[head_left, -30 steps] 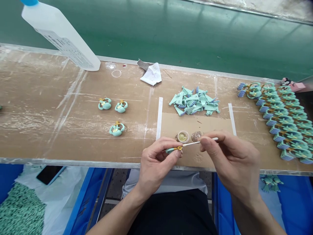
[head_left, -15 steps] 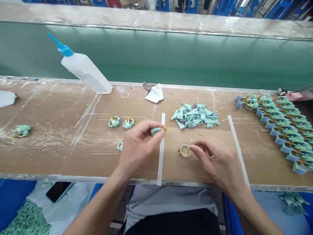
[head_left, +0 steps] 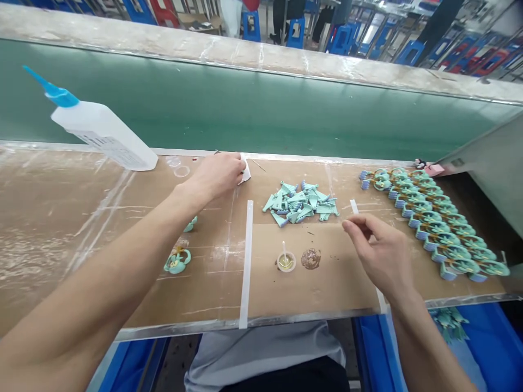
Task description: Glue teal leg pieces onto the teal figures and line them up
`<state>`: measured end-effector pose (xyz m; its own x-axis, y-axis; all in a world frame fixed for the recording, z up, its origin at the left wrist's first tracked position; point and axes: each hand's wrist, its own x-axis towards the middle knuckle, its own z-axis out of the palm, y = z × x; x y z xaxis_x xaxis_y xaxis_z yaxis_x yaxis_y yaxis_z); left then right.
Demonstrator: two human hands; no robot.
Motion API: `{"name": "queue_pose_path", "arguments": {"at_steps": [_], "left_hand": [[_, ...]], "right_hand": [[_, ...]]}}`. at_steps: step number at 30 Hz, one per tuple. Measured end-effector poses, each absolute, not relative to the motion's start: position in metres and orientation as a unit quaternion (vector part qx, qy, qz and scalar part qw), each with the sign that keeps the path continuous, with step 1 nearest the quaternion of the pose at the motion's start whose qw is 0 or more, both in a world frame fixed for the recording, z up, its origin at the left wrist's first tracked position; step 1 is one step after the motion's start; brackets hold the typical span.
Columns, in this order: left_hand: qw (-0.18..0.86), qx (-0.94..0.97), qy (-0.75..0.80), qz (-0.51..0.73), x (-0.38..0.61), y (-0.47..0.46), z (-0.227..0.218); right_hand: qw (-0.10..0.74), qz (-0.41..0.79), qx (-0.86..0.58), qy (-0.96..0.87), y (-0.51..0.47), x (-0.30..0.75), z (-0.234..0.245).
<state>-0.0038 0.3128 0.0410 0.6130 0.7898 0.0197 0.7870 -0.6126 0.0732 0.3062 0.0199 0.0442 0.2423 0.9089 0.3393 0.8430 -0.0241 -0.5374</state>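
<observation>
left hand (head_left: 220, 173): at cloth (head_left: 245, 171), grip unclear | right hand (head_left: 376, 251): fingertips pinched, seemingly empty | risk: bumped swab (head_left: 284, 248) could tip cup (head_left: 288, 270); cause: low arm sweep

Beyond a pale ledge (head_left: 253, 54), blue stools (head_left: 250, 20) and a red stool (head_left: 162, 8). Below it, a green panel (head_left: 245, 120). Toward the right, a pink block (head_left: 433, 170).

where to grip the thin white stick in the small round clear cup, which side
Pinch the thin white stick near its upper end, probably from above: that end pokes past the rim of the small round clear cup, while the lower dips into yellowish liquid.
</observation>
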Motion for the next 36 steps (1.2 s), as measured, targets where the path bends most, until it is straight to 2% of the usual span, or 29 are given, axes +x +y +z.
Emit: {"name": "queue_pose_path", "arguments": {"at_steps": [7,10,13,15,18,21,24,28,36], "left_hand": [[0.054,0.866,0.493,0.067,-0.017,0.313,0.057],[0.082,0.827,0.536,0.147,-0.031,0.294,0.071],[0.161,0.753,0.547,0.329,-0.049,0.243,0.083],[0.232,0.721,0.514,0.403,-0.06,0.196,0.085],[0.336,0.683,0.495,0.419,-0.07,0.123,0.074],[0.442,0.647,0.465,0.412,-0.065,0.068,0.056],[0.524,0.57,0.474,0.419,-0.048,0.034,0.044],[0.592,0.496,0.476,0.421,-0.032,0.012,0.039],[0.592,0.475,0.476,0.445,-0.024,0.01,0.017]], "right_hand": [[0.232,0.041,-0.708,-0.666,0.072,0.318,0.025],[0.208,0.036,-0.696,-0.686,0.076,0.318,0.025],[0.207,0.035,-0.683,-0.7,0.065,0.325,0.04],[0.197,0.027,-0.678,-0.708,0.052,0.332,0.053],[0.124,0.032,-0.651,-0.749,0.036,0.337,0.066],[0.074,0.099,-0.613,-0.78,0.032,0.329,0.063],[0.082,0.152,-0.598,-0.782,0.036,0.317,0.054],[0.135,0.203,-0.615,-0.75,0.04,0.312,0.051],[0.15,0.259,-0.636,-0.712,0.036,0.319,0.05]]}}
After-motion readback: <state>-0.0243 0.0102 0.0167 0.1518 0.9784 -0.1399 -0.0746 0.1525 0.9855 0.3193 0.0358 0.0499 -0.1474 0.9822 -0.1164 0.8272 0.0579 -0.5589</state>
